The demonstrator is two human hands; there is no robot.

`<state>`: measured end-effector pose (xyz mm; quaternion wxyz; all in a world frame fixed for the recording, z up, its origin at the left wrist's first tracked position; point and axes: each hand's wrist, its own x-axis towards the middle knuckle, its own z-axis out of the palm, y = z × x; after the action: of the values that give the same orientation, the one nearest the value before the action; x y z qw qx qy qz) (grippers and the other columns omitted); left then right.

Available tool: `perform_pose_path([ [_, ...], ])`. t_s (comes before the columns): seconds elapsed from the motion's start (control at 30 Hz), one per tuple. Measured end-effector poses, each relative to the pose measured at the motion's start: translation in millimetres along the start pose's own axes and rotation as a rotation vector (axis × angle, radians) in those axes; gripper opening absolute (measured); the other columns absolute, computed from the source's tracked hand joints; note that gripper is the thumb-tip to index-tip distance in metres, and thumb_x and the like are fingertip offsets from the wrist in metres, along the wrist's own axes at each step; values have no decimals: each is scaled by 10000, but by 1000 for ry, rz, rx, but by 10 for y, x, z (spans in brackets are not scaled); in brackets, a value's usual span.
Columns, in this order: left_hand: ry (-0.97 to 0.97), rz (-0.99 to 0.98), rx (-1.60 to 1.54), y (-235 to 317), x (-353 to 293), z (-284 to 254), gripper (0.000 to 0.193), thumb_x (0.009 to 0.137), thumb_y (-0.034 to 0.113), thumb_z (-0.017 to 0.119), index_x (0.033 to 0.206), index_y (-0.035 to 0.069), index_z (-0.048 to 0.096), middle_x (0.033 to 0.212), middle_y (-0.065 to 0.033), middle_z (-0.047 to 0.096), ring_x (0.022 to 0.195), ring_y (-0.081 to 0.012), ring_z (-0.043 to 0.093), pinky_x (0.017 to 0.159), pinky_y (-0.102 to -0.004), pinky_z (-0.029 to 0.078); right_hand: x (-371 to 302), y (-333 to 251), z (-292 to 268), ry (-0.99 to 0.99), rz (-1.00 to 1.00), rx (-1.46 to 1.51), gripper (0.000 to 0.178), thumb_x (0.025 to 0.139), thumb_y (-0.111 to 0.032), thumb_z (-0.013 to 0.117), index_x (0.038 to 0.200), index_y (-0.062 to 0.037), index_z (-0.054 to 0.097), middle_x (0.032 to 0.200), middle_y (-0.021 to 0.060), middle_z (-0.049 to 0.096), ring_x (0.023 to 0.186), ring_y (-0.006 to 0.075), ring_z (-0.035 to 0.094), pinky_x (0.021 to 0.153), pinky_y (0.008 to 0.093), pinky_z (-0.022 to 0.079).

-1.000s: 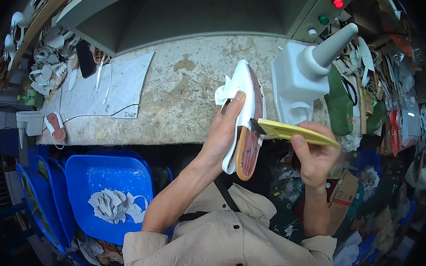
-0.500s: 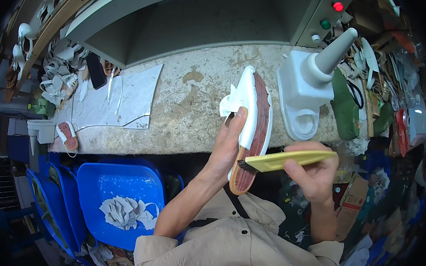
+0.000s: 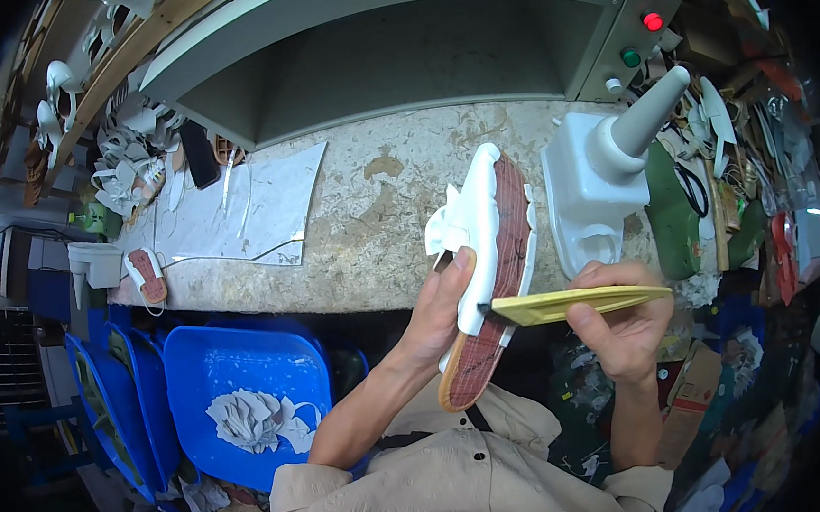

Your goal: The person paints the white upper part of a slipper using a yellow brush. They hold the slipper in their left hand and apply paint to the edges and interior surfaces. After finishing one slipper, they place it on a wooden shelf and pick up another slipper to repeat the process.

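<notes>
A white shoe upper on a sole (image 3: 511,235) is tilted with its reddish-brown, lined underside toward my right side. White material is folded over the edges at the toe half, and the tan-rimmed heel points down toward my lap. My left hand (image 3: 438,316) grips its side, thumb over the white upper, other fingers hidden behind. Wrapped around the yellow handle of a brush (image 3: 580,306) is my right hand (image 3: 624,331). The dark bristles touch the underside near the middle, by the edge of the white material.
A white pot with a grey cone (image 3: 604,181) stands right of the shoe on the worn bench (image 3: 359,212). Behind is a grey machine (image 3: 406,66) with coloured buttons. Left are a paper sheet (image 3: 278,208), a small sole piece (image 3: 147,277) and a blue tub (image 3: 190,366) holding white pieces.
The brush has moved from the heel up to the middle of the underside. The shoe's underside is turned more into view, and the whole scene sits slightly lower and to the right.
</notes>
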<state>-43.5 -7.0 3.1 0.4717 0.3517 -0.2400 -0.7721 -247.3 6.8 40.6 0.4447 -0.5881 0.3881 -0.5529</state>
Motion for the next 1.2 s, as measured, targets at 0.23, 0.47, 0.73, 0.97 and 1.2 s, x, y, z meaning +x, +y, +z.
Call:
perform_pose_path([
  [0.23, -238, 173, 118, -88, 140, -181, 955, 904, 528, 597, 1554, 35, 101, 1570, -160, 238, 1469, -290, 222, 1207, -424, 155, 244, -84, 2, 131, 96, -37, 241, 821, 65, 713, 1051, 63, 639, 1006, 113, 673, 920, 133, 647, 819, 250, 507],
  [0.47, -224, 145, 174, -40, 132, -206, 1096, 785, 632, 680, 1548, 48, 153, 1564, -154, 267, 1459, -271, 258, 1212, -422, 179, 243, 29, 9, 193, -208, -275, 259, 803, 61, 727, 1053, 35, 663, 997, 138, 685, 889, 183, 656, 747, 292, 539],
  [0.73, -108, 109, 85, -100, 111, -351, 832, 890, 558, 607, 1476, 44, 316, 1393, -103, 416, 1283, -195, 392, 1071, -346, 299, -196, 150, 242, -10, -605, -497, 213, 853, -160, 692, 1003, -10, 705, 963, 115, 712, 796, 277, 665, 649, 316, 554],
  [0.97, -183, 93, -106, -76, 293, -296, 809, 890, 510, 634, 1487, 67, 316, 1444, -102, 413, 1334, -204, 400, 1133, -359, 296, -148, 48, 367, -39, -573, -725, 333, 680, -7, 765, 1010, -40, 747, 1036, 87, 711, 898, 255, 650, 678, 296, 552],
  [1.2, -268, 154, -250, 129, 305, -229, 750, 900, 412, 663, 1474, 42, 353, 1479, -91, 414, 1367, -197, 405, 1181, -355, 280, -55, 31, 334, 213, 121, -27, 147, 827, 54, 667, 969, 69, 702, 856, 124, 701, 736, 152, 648, 673, 246, 512],
])
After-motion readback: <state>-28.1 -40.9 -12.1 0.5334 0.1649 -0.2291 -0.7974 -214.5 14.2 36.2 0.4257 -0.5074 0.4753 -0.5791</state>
